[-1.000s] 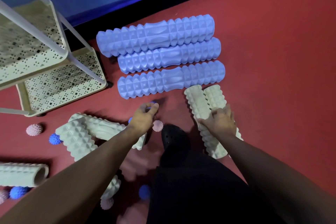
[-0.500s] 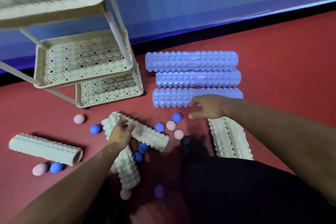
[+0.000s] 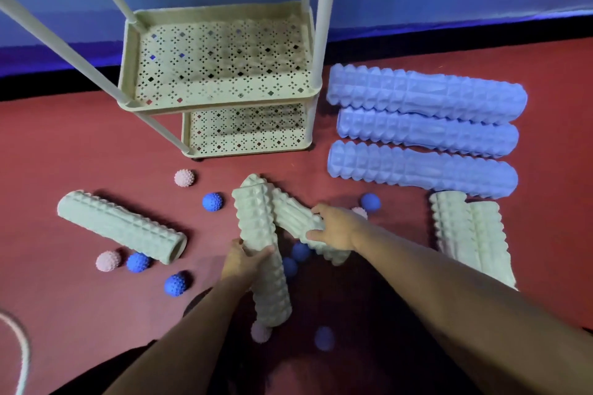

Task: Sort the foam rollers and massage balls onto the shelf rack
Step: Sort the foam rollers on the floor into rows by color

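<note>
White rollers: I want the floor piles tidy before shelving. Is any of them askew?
Yes. Two white rollers cross in a V: left hand grips one, right hand the other.

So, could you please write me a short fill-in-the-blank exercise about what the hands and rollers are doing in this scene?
1. The left hand grips a pale green roller that lies ____ another one.
2. The right hand holds the ____ pale green roller.
3. ____ purple rollers lie side by side on the floor.
4. The shelf rack holds ____ rollers.

Missing words: across; lower; Three; no
</note>
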